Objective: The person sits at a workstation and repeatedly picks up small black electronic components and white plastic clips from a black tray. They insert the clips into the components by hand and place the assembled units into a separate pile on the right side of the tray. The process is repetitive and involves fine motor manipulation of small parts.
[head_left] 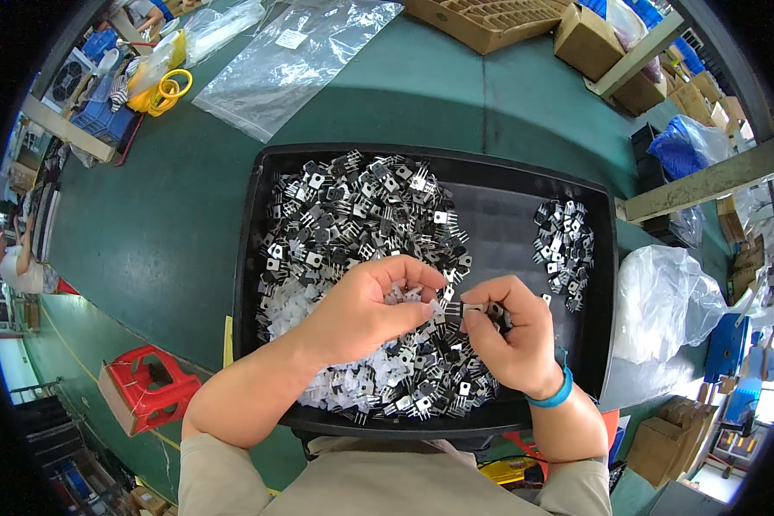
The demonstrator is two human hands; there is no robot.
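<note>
Bulk electronic components (387, 215) in a tray (498, 224) suggest a factory workshop.

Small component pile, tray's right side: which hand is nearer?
Right. The right hand is lower left of the small pile; the left hand is farther, over the larger heap.

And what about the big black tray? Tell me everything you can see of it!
The tray is black, wide and shallow, nearly a rectangle, with rounded corners and a raised rim. It looks like plastic. It lies flat on the green table. A big heap of little black-and-silver parts covers its left and middle, with white bits at the near left. A bare strip separates them from a small pile on the right. Arms cross its near side.
</note>
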